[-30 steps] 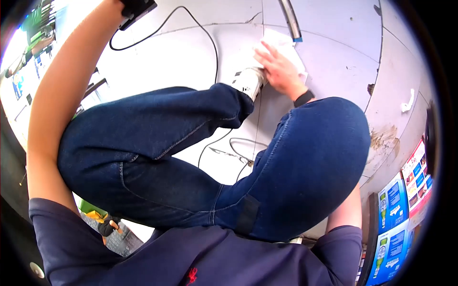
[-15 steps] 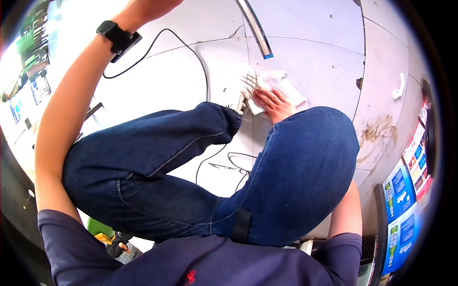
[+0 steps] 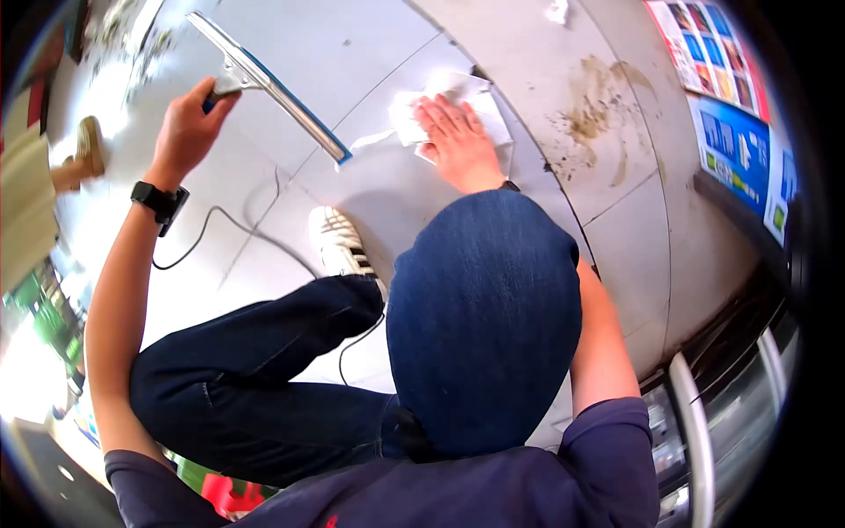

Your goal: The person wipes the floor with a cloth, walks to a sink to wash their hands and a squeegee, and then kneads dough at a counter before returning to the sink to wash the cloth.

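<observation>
My left hand (image 3: 191,130) is closed round the dark handle of a squeegee (image 3: 286,99). Its long metal bar with a blue edge slants over the tiled floor (image 3: 387,40). At the upper middle, my right hand (image 3: 459,143) lies flat, fingers stretched, on a folded white cloth (image 3: 495,114) spread on the tiles. Part of the cloth is hidden under the palm. A thin white strip (image 3: 373,139) trails between the cloth and the squeegee's near end. My white striped shoe (image 3: 334,236) is planted below the squeegee.
A black cable (image 3: 209,231) curves over the floor at the left. Brown stains (image 3: 590,114) mark the tiles at the right, below a white scrap (image 3: 557,11). Blue posters (image 3: 735,150) stand at the right edge. Another person's foot (image 3: 90,148) is at the far left.
The view has swung right. The cloth and my right hand now lie farther from my shoe. My left hand and the whole squeegee have come into view.
</observation>
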{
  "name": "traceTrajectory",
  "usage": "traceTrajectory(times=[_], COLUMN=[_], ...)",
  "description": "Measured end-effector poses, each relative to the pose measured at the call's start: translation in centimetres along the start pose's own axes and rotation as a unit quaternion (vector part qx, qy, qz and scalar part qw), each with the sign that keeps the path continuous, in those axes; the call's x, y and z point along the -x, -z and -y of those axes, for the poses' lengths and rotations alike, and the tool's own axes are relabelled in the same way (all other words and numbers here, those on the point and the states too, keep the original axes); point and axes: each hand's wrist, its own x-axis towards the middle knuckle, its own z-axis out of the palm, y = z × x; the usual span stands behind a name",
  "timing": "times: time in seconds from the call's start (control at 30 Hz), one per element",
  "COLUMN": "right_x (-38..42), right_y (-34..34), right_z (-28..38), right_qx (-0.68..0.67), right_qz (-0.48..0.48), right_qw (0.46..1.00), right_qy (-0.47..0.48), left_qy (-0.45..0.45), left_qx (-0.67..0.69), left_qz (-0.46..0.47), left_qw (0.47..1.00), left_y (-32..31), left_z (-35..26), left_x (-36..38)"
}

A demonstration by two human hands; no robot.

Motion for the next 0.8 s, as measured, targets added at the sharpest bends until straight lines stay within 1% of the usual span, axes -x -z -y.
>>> traceTrajectory(times=[0.07,0.1,0.13,0.2,0.23,0.33,0.4,0.43,0.47,0.5,0.53,0.57,0.6,0.63,0.7,0.8], right_x=[1.8,2.8,3.9,7.0,8.3,11.4,13.6,14.1,14.2,14.2,14.1,13.8,13.0,12.4,10.4,8.4], right_y=[1.2,1.7,2.1,2.9,2.9,2.4,2.5,2.5,2.6,2.6,2.4,2.3,2.1,2.9,4.2,5.2], right_z=[-3.6,-5.5,-6.6,-7.2,-7.4,-6.9,-6.7,-7.6,-8.2,-9.2,-11.1,-13.5,-16.1,-17.8,-19.8,-20.3], right_qx=[0.016,0.034,0.037,0.034,0.029,0.01,-0.005,-0.003,-0.003,0.003,0.018,0.042,0.065,0.081,0.077,0.08], right_qz=[-0.012,-0.06,-0.069,-0.054,-0.06,-0.08,-0.079,-0.11,-0.142,-0.163,-0.193,-0.202,-0.214,-0.22,-0.22,-0.226], right_qw=[0.996,0.99,0.988,0.969,0.96,0.93,0.914,0.895,0.875,0.862,0.838,0.818,0.799,0.802,0.826,0.855], right_qy=[-0.091,-0.12,-0.136,-0.239,-0.273,-0.36,-0.399,-0.431,-0.463,-0.48,-0.511,-0.537,-0.559,-0.549,-0.514,-0.46], left_qy=[-0.034,-0.047,-0.065,-0.098,-0.122,-0.17,-0.189,-0.203,-0.195,-0.203,-0.21,-0.221,-0.211,-0.2,-0.192,-0.185], left_qx=[-0.008,-0.016,-0.021,-0.026,-0.036,-0.059,-0.075,-0.081,-0.091,-0.09,-0.087,-0.089,-0.085,-0.084,-0.085,-0.078], left_qz=[0.024,0.041,0.043,0.078,0.091,0.124,0.152,0.153,0.165,0.169,0.171,0.164,0.166,0.166,0.171,0.161], left_qw=[0.999,0.998,0.997,0.992,0.988,0.976,0.967,0.964,0.962,0.96,0.959,0.957,0.96,0.962,0.963,0.966], left_y=[-0.8,-1.4,-2.0,-4.1,-5.0,-7.6,-8.1,-8.7,-8.5,-8.7,-9.1,-9.3,-9.5,-8.6,-8.2,-7.8], left_z=[-2.7,-4.2,-5.9,-9.0,-10.4,-13.4,-15.3,-16.1,-17.2,-17.4,-17.2,-17.2,-17.0,-17.4,-17.0,-16.4], left_x=[-3.3,-5.0,-6.6,-9.3,-10.6,-14.0,-14.3,-14.9,-15.1,-15.3,-15.5,-15.7,-15.8,-15.1,-14.5,-14.3])
